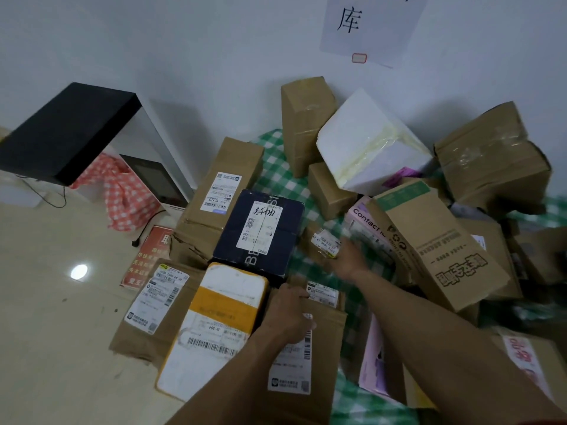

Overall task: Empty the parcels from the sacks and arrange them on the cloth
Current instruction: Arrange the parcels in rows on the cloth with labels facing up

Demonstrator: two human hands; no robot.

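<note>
A green checked cloth [276, 167] lies on the floor against the wall, covered with parcels. My left hand [288, 314] rests palm down on a flat brown parcel [325, 348], next to a yellow and white parcel [221, 326]. Beyond them sit a dark blue box [260, 228] and a long brown carton [221, 185]. My right hand [346, 259], blurred, reaches across the cloth and grips the corner of a small brown parcel with a white label [325, 240]. To its right, a tilted printed carton [435, 240] and a pink box [365, 222] lean in a loose heap.
A white foam box [368, 142] and more brown cartons [491, 154] pile up by the wall at the back right. A red checked sack [122, 194] sits under a black-topped stand [67, 130] on the left. A red sign [150, 253] and a cable lie on the tiled floor.
</note>
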